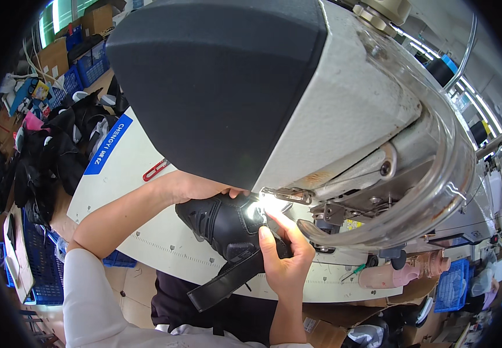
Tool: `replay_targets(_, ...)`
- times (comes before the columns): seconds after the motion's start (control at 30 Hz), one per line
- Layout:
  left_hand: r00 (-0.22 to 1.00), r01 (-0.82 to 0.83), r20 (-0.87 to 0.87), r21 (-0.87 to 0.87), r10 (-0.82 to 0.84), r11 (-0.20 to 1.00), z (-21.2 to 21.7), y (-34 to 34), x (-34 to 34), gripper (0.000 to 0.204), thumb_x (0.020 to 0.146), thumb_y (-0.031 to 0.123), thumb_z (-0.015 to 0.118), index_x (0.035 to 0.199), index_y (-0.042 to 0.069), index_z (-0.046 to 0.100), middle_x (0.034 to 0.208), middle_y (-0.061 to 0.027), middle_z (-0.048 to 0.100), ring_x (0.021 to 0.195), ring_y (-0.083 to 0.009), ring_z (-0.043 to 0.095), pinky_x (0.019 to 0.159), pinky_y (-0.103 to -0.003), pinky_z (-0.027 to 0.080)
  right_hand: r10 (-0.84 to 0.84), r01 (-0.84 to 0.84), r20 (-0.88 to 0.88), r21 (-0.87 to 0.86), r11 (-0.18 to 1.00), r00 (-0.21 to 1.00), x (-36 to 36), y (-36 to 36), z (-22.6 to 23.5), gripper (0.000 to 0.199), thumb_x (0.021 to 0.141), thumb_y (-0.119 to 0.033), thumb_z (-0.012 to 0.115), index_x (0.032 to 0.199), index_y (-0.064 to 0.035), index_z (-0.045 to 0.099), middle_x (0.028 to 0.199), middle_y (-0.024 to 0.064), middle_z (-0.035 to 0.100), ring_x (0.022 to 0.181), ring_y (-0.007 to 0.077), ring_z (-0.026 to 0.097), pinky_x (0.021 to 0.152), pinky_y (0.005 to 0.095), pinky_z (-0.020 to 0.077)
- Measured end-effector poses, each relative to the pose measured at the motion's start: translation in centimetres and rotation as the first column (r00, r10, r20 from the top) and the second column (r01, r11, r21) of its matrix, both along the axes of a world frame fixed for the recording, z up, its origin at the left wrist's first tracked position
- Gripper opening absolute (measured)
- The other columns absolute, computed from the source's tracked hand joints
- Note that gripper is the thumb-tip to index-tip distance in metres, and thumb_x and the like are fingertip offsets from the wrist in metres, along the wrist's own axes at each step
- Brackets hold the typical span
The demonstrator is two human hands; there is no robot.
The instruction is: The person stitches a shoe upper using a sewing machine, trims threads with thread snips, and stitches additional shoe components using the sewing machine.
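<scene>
A black shoe upper (223, 223) with laces and a long black strap (225, 284) is held at the stitching area of a sewing machine (373, 104). My left hand (200, 187) curls over the shoe's far side; the dark machine head hides part of it, and its fingertips show at the shoe's edge. My right hand (286, 252) pinches the shoe's near right edge between thumb and fingers, close below the presser area. A bright work light (269, 203) glares there, so the needle and the index fingertip are washed out. The strap hangs toward my lap.
On the pale table (164, 246) lie a red-handled tool (156, 169) and a thin green-handled tool (354, 272). A pink bottle (390, 275) stands at right. A clear curved guard (454, 174) bows around the machine. Black shoe parts (48, 156) are heaped at left, near blue crates (92, 64).
</scene>
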State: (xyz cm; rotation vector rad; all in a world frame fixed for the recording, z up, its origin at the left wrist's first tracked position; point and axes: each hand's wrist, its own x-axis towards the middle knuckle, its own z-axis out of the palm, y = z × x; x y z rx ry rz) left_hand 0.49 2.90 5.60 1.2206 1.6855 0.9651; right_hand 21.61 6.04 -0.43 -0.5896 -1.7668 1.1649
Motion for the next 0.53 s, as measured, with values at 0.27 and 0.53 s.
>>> replay_targets(0.27,0.999,-0.034,0.003,0.037,0.033,0.999,1.1,-0.4,0.8,0.014,0.087,0.009,0.057,0.076,0.006,0.065,0.062,0.0013,0.054,0.06,-0.0094,0.047,0.058,-0.026,0.039,0.009,-0.008,0.023,-0.068,0.998,1.0,0.3,0.1,0.3,0.032,0.086,-0.004,0.068,0.117,0.0027,0.067,0.071,-0.002,0.057,0.066,0.0032,0.048,0.063,0.0189,0.0385)
replay_targets(0.53,0.998,0.018,-0.069,0.119,-0.009,0.993,1.2,-1.0,0.7,0.016,0.088,0.01,0.057,0.077,0.007,0.067,0.062,0.0004,0.054,0.06,-0.0099,0.049,0.058,-0.026,0.039,-0.022,0.026,0.068,-0.058,0.998,0.997,0.4,0.5,-0.3,0.034,0.086,-0.005,0.068,0.119,0.0013,0.067,0.072,-0.0037,0.055,0.065,0.0028,0.046,0.062,0.0178,0.0354)
